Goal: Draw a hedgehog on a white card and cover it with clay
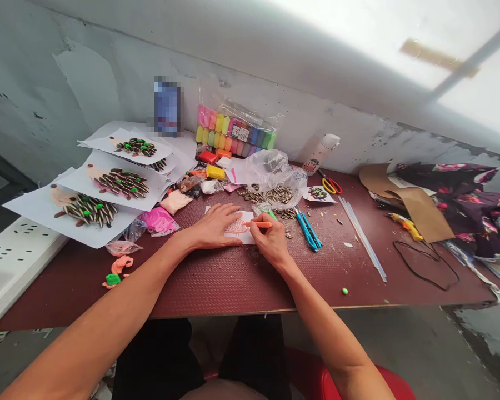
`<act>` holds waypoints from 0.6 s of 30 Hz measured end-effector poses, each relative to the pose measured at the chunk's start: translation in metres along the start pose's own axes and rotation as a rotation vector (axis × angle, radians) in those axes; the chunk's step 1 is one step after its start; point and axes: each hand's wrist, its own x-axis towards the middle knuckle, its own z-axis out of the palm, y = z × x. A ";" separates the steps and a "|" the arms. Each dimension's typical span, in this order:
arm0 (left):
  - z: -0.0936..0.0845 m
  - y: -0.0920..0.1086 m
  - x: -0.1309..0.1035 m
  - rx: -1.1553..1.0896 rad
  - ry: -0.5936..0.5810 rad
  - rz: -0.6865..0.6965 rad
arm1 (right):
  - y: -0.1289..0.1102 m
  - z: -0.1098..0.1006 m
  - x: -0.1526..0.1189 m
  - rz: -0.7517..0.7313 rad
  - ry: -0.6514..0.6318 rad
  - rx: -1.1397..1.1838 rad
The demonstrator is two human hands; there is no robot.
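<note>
A small white card (246, 238) lies on the dark red table, with an orange drawing on it. My left hand (216, 225) rests flat on the card's left side, fingers spread. In my right hand (271, 239) is an orange marker (261, 224), its tip at the drawing's right side. Just beyond the hands are a heap of striped sunflower seeds (275, 195) and a clear plastic bag (269, 166). A blue utility knife (309, 229) lies right of my right hand. Bright pink clay in a bag (158, 221) sits left of my left hand.
Paper sheets with seed hedgehogs (116, 183) are stacked at left, beside a white power strip (14, 261). A pack of coloured clay (233, 133) leans on the wall. Farther right are a bottle (321, 153), scissors (330, 184), glue sticks (362, 239) and a yellow glue gun (408, 226).
</note>
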 end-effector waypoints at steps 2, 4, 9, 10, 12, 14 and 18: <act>0.000 0.000 0.000 0.001 0.002 0.004 | -0.001 -0.001 0.000 0.006 0.020 -0.018; 0.000 0.000 0.000 0.004 0.006 0.008 | -0.001 -0.002 0.001 0.015 0.034 -0.041; 0.001 -0.001 0.000 0.009 0.003 -0.003 | -0.001 -0.002 0.001 0.007 0.026 -0.066; 0.001 -0.001 0.000 0.009 0.003 -0.003 | 0.000 -0.001 0.001 0.003 0.024 -0.069; 0.001 -0.001 0.000 0.009 0.006 0.004 | 0.000 -0.001 0.001 -0.001 0.025 -0.073; 0.001 -0.002 0.000 0.007 0.010 0.009 | 0.001 0.000 0.000 -0.001 0.029 -0.079; 0.001 -0.001 0.000 -0.001 0.010 0.002 | 0.000 0.000 0.000 0.002 0.033 -0.077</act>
